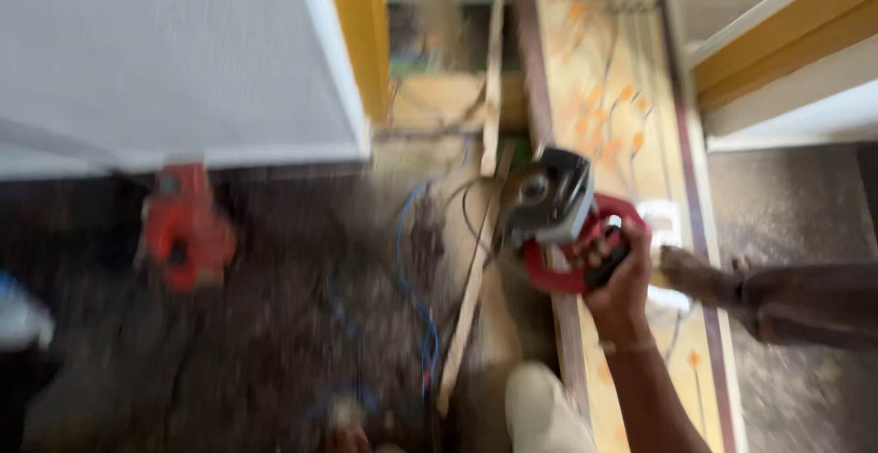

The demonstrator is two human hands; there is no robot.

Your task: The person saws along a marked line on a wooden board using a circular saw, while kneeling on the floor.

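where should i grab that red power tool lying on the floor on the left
Judging by a blurred view, take the red power tool by the narrower upper part of its body, coming down from above, since it lies on the floor with open space around it. Its exact handle shape cannot be made out. The right hand already grips the red-handled saw, so the left hand, not in view, would have to take it.

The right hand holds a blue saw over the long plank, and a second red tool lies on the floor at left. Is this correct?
Not quite: the saw in the right hand is red and grey, not blue, as the head view shows. It is over the plank, and the red tool lies at left.
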